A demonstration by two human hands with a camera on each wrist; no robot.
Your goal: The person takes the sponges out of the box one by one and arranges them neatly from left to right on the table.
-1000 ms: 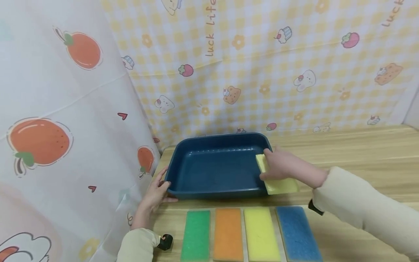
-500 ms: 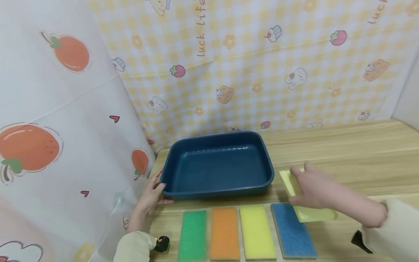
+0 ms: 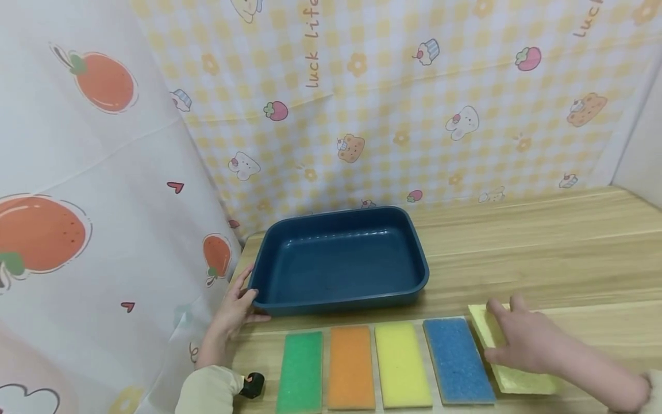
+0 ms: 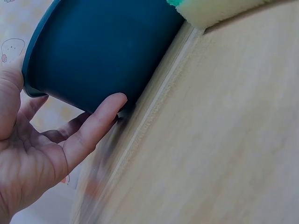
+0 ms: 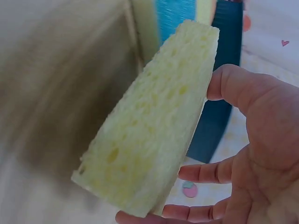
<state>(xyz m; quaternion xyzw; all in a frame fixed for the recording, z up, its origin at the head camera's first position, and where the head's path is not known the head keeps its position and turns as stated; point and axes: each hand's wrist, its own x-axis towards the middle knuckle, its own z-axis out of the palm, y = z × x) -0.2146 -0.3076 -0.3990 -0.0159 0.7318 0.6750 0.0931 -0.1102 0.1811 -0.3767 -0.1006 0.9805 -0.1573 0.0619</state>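
Note:
My right hand [image 3: 532, 339] grips a pale yellow sponge [image 3: 522, 380], thumb on its near-left side and fingers over the far edge. It is tilted just right of a blue-topped sponge [image 3: 457, 359]; in the right wrist view the porous face of the held sponge [image 5: 145, 126] fills the middle. My left hand [image 3: 233, 313] holds the front left corner of a dark blue rectangular basin [image 3: 341, 303], its thumb at the rim. In the left wrist view the other fingers reach under the outer wall of the basin [image 4: 103, 46], partly hidden.
Left of the blue-topped sponge lie a yellow sponge [image 3: 403, 365], an orange one [image 3: 351, 368] and a green one [image 3: 301, 371], in a row before the basin. A patterned cloth [image 3: 305, 144] hangs behind the wooden table [image 3: 543, 247], another cloth [image 3: 124, 241] at its left.
My right hand has carried the pale yellow sponge from the basin's right rim to the right and toward me, past the blue-topped sponge. The left hand stays at the basin's corner.

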